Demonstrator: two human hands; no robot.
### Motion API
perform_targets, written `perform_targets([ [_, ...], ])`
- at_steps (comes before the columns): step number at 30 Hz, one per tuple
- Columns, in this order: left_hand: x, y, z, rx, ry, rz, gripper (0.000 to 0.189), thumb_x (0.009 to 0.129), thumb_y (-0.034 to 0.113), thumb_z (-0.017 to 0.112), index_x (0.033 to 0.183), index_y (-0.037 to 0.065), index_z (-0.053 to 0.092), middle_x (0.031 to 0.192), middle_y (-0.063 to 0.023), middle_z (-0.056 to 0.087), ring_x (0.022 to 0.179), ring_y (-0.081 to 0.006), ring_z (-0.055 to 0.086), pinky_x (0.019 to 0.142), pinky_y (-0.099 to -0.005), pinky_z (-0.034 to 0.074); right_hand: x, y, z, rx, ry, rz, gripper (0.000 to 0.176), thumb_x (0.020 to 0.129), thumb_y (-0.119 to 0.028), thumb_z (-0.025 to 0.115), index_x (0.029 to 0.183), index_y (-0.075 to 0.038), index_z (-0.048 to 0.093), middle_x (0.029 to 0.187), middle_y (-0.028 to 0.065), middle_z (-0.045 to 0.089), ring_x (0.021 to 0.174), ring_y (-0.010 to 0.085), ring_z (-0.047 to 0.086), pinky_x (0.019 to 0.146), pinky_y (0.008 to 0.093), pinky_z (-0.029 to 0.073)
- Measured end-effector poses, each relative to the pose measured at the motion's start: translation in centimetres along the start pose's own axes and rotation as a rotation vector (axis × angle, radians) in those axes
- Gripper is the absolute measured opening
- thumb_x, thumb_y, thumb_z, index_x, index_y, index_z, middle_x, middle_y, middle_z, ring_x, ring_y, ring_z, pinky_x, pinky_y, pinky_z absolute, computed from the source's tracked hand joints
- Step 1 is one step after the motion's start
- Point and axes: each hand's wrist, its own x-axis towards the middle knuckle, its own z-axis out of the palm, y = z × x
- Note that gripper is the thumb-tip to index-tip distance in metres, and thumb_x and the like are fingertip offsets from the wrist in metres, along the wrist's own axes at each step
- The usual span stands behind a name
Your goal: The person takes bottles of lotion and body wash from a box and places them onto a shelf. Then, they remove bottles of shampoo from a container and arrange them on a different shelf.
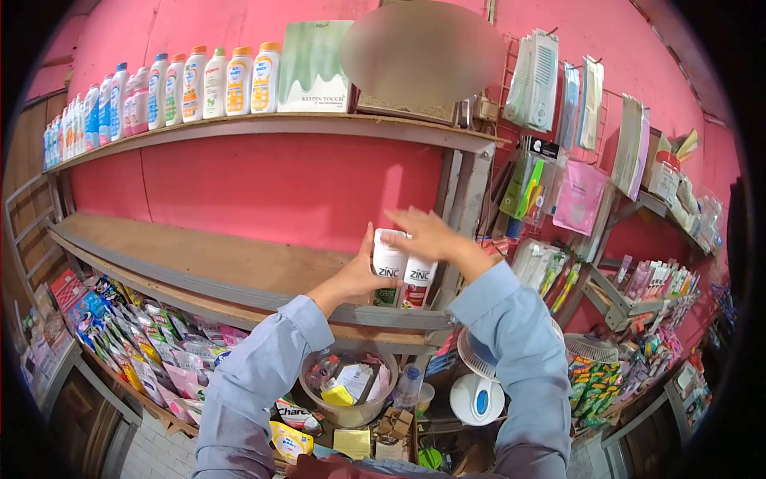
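From my remote feed: two white Zinc bottles (390,263) upright, side by side, labels out, at the right end of the bare wooden shelf (199,259). My left hand (359,278) clamps their side; my right hand (427,234) lies fingers spread over the caps, steadying them. The shelf post (471,191) crowds the right; powder bottles (215,80) line the shelf above

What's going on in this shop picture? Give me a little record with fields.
place: shop, pink wall
left hand: wraps the left side of two white ZINC bottles
right hand: lies on their tops, fingers spread
bottles on: right end of middle shelf
top shelf: row of white bottles
below: bucket of small goods, white fan
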Motion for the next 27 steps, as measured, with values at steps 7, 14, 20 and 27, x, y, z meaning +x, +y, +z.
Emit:
perform_targets([
  [7, -1.4, 3.2, -0.7, 0.236, 0.202, 0.100, 0.124, 0.072, 0.030, 0.080, 0.145, 0.003, -0.016, 0.150, -0.0263, 0.019, 0.140, -0.0337, 0.021, 0.113, -0.0422, 0.020, -0.4, 1.5, -1.6, 0.079, 0.341, -0.114, 0.076, 0.089, -0.060, 0.045, 0.145, -0.009, 0.032, 0.149, 0.0133, 0.031, 0.139, 0.0357, 0.025, 0.111, 0.0524, 0.020],
  [14, -15.6, 8.2, -3.2, 0.508, 0.319, 0.536, 0.091, 0.078, 0.028, 0.073, 0.148, 0.011, 0.019, 0.148, -0.0200, 0.030, 0.137, -0.0407, 0.026, 0.111, -0.0506, 0.023, -7.2, -4.7, -5.0, 0.281, 0.590, -0.321, 0.063, 0.093, -0.048, 0.047, 0.138, -0.004, 0.043, 0.143, 0.0144, 0.041, 0.138, 0.0314, 0.029, 0.113, 0.0403, 0.020],
  [20, -37.1, 3.3, -5.5, 0.633, 0.355, 0.286, 0.068, 0.075, 0.022, 0.073, 0.136, 0.017, 0.043, 0.140, -0.0140, 0.044, 0.132, -0.0414, 0.034, 0.107, -0.0532, 0.029, -11.4, -14.3, -0.5, 0.294, 0.547, -0.279, 0.089, 0.085, -0.074, 0.033, 0.126, 0.003, 0.054, 0.133, 0.0174, 0.051, 0.132, 0.0357, 0.038, 0.109, 0.0467, 0.025],
  [27, -63.5, 3.8, -7.4, 0.654, 0.749, -0.273, 0.038, 0.077, 0.018, 0.069, 0.114, 0.017, 0.065, 0.133, -0.0129, 0.051, 0.130, -0.0391, 0.039, 0.106, -0.0469, 0.033, -8.8, -29.0, 14.8, 0.956, 0.498, -0.435, 0.078, 0.088, -0.070, 0.033, 0.107, -0.001, 0.064, 0.107, 0.0185, 0.066, 0.110, 0.0378, 0.057, 0.099, 0.0500, 0.037],
])
